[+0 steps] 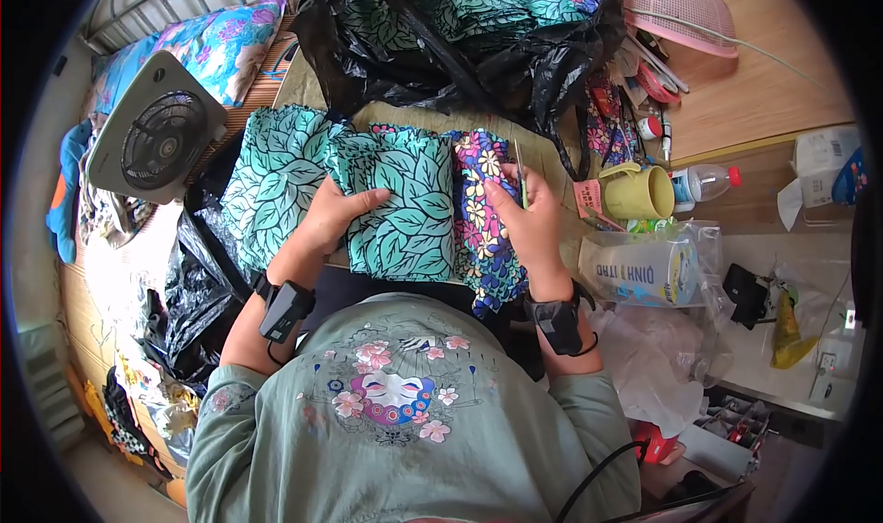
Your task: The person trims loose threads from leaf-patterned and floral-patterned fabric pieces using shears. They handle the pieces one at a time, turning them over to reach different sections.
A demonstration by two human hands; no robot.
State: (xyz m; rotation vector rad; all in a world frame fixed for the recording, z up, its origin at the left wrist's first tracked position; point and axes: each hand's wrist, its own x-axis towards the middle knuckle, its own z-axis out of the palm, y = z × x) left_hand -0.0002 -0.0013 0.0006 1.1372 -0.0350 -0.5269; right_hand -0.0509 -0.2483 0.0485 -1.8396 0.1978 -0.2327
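Note:
My left hand point(342, 212) is closed on the left edge of a folded teal fabric piece point(405, 215) with dark leaf outlines, its thumb lying on top. A second teal leaf-print piece point(276, 178) lies just left of it. My right hand point(532, 215) is closed round a slim, pointed metal tool point(519, 164) with a green part, its tip pointing away from me. The thumb of that hand rests at the edge of a purple floral fabric point(480, 201) with cream and pink blossoms, which hangs over the table's front edge.
A black plastic bag point(405, 81) holding more leaf-print fabric stands at the back. On the right are a yellow mug point(637, 194), a plastic bottle point(706, 183), a clear printed bag point(639, 265) and a pink basket point(679, 8). A box fan point(156, 137) stands left.

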